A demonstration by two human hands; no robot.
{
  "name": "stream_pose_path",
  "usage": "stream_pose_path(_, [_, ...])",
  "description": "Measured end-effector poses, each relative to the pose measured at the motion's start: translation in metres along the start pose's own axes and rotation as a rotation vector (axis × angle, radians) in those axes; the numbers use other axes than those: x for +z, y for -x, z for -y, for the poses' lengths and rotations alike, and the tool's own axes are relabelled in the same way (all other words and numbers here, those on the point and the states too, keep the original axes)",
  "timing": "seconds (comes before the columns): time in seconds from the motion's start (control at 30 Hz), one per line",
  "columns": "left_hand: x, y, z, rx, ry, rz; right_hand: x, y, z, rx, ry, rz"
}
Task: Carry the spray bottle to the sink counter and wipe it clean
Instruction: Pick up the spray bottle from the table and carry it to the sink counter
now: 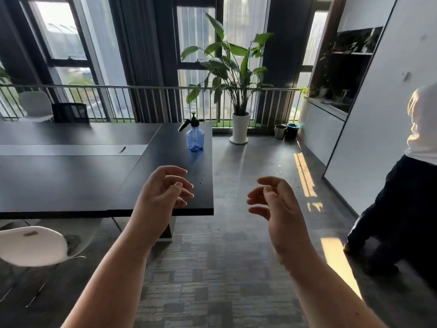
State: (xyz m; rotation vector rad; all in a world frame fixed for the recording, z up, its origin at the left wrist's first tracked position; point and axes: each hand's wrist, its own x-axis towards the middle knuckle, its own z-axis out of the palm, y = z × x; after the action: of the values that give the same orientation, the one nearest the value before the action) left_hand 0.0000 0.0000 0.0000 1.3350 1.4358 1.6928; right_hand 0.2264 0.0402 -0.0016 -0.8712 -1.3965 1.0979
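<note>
A blue see-through spray bottle (195,136) with a black pump head stands upright near the far right corner of a dark table (71,176). My left hand (163,192) hovers over the table's near right corner, fingers loosely curled and holding nothing. My right hand (274,202) is raised over the floor just right of the table, also empty with its fingers apart. Both hands are well short of the bottle. A counter (328,107) runs along the far right wall; no sink is discernible there.
A tall potted plant (240,124) in a white pot stands beyond the table by the railing. Two small bins (287,131) sit near the counter's end. A person (406,185) stands at the right. A white chair (33,245) is at the near left.
</note>
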Motion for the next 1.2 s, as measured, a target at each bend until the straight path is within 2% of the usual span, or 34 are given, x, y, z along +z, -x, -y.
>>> stream_pose_path(0.23, [0.027,-0.127,0.056,-0.081,-0.018,0.014,0.014,-0.131,-0.037,-0.022,0.071,-0.034])
stream_pose_path(0.53, [0.082,-0.274,0.120,-0.119,-0.036,0.077,0.000,-0.278,-0.095,0.003,0.004,-0.056])
stream_pose_path(0.67, [0.124,-0.336,0.150,-0.135,-0.031,0.072,-0.022,-0.347,-0.131,0.044,-0.043,-0.040])
stream_pose_path(0.9, [0.242,-0.468,0.188,-0.169,-0.035,0.110,-0.086,-0.502,-0.181,0.047,-0.038,-0.015])
stream_pose_path(1.2, [0.290,-0.616,0.246,-0.227,-0.068,-0.046,-0.096,-0.690,-0.256,0.145,-0.037,0.143])
